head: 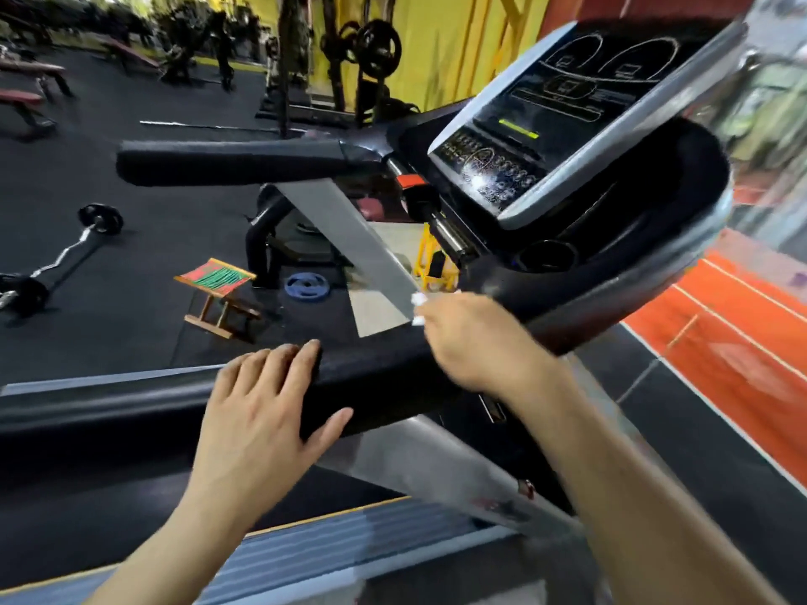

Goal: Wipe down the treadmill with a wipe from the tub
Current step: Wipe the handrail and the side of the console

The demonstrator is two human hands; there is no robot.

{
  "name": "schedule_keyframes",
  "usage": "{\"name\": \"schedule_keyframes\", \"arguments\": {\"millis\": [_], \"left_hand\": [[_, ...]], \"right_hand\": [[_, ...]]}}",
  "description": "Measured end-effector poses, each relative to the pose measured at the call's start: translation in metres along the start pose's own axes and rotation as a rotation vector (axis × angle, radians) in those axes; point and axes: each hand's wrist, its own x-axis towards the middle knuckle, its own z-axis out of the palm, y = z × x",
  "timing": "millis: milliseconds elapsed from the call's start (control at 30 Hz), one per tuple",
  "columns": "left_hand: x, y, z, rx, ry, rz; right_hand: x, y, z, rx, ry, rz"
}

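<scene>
The treadmill (480,469) fills the right and lower part of the view, its grey uprights slanting up to a tilted console (541,124) with a dark screen and a lit green bar. Two black padded handrails run leftward from it: the far handrail (227,161) lies higher in the view, and the near handrail (87,412) crosses the lower half. Beyond them spreads the dark gym floor (131,264), with an orange floor strip (720,342) to the right of the machine. On the dark floor lie a curl barbell (65,259), a small folding stool (218,299) with a red and green seat, and a blue weight plate (305,286) just beside the stool.

The left hand (262,403) rests flat on the near handrail, fingers straight and together, thumb spread along the pad; its grip is open and holds nothing. The right hand (471,338) is blurred, farther along the same handrail near where it meets the console frame. Its fingers curl round a white wipe (418,308), of which only small bits show past the fingertips. The tub cannot be seen.
</scene>
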Motion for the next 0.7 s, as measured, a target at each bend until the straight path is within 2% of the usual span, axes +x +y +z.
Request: {"name": "schedule_keyframes", "arguments": {"millis": [67,100,200,267,333,433,533,600,700], "left_hand": [[-0.001,-0.001,0.000,-0.007,0.003,0.013],[-0.001,-0.002,0.000,-0.014,0.003,0.014],[-0.001,0.000,0.000,-0.029,-0.010,-0.006],[-0.002,0.002,0.000,-0.034,-0.026,-0.018],[-0.001,0.001,0.000,-0.043,-0.028,-0.020],[-0.001,-0.001,0.002,-0.047,-0.030,-0.006],[-0.001,-0.003,0.001,-0.030,-0.037,0.007],[0.000,-0.002,0.000,-0.018,-0.038,0.006],[-0.001,0.002,-0.002,-0.006,-0.035,-0.003]], "right_hand": [[-0.023,-0.014,0.014,0.106,0.190,-0.035],[-0.026,-0.005,0.018,0.158,0.256,0.012],[-0.027,0.048,0.022,0.236,0.523,0.342],[-0.027,0.044,0.031,0.222,0.647,0.412],[-0.020,-0.010,0.046,0.263,0.673,0.317],[-0.022,-0.091,0.062,0.334,0.623,0.137],[-0.023,-0.070,0.061,0.313,0.593,-0.005],[-0.027,-0.024,0.060,0.275,0.628,0.064],[-0.041,0.024,0.067,0.344,0.831,0.457]]}}
